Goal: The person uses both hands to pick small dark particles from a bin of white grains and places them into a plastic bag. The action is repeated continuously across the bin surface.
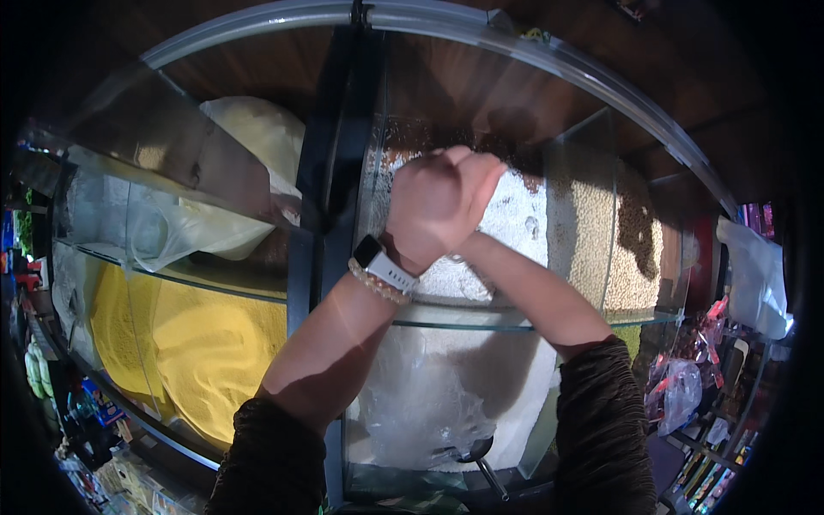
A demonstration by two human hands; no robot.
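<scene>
My left hand [421, 209], with a white-strapped watch and a beaded bracelet at its wrist, is bent over in front of me. Against it, partly covered, lies my right hand [481, 187]. The fingers of both are largely hidden, so whether anything is between them cannot be told. Both hands hover over a glass-walled bin of white grains [518, 212]. To the right sits a heap of pale round beans [634, 257]. Nearer my body is a bin of fine white grains or powder [515, 412], partly covered by a clear plastic bag [425, 393].
A dark scoop with a metal handle [492, 479] rests at the near bin's front. Yellow meal [212, 347] fills a bin at left, below a pale filled plastic bag [238, 228]. Glass dividers and a dark post [335, 148] separate the bins. Clear bags [679, 393] hang at right.
</scene>
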